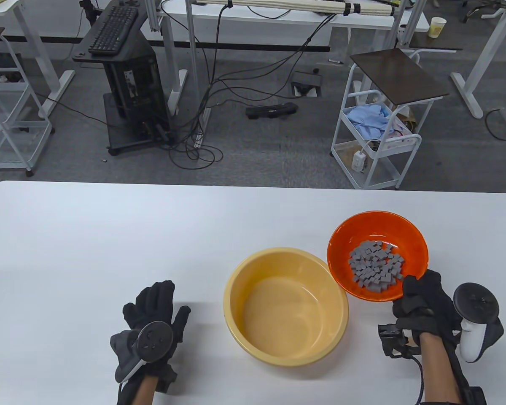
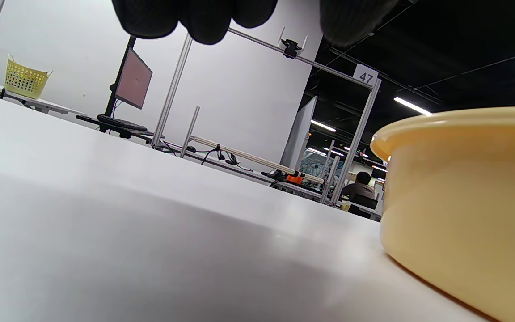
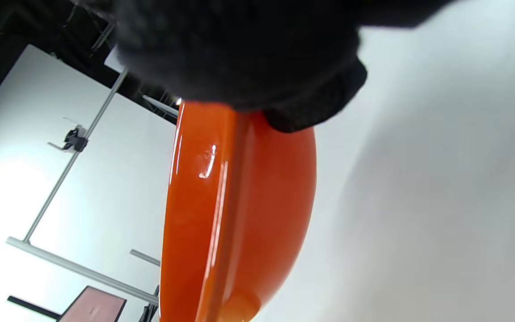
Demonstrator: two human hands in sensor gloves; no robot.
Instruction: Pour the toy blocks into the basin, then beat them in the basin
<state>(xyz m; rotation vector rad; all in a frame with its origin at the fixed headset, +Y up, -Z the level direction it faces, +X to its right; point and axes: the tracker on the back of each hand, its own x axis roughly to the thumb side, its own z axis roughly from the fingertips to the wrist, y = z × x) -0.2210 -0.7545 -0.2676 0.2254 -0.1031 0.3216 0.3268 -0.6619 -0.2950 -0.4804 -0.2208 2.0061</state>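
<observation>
Glossy orange plastic bowl (image 1: 377, 230), smooth yellow plastic basin (image 1: 286, 306), matt grey blocks (image 1: 376, 265), knitted black gloves (image 1: 421, 301).

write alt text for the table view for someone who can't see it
A gloved right hand grips the near rim of an orange bowl of small grey toy blocks, beside an empty yellow basin on a white table. The left hand rests open on the table, left of the basin.

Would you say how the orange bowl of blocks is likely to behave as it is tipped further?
The orange bowl looks glossy, so the right hand gripping only its rim may slip. Its gray blocks lie loose, so they will probably slide suddenly toward the yellow basin.
</observation>
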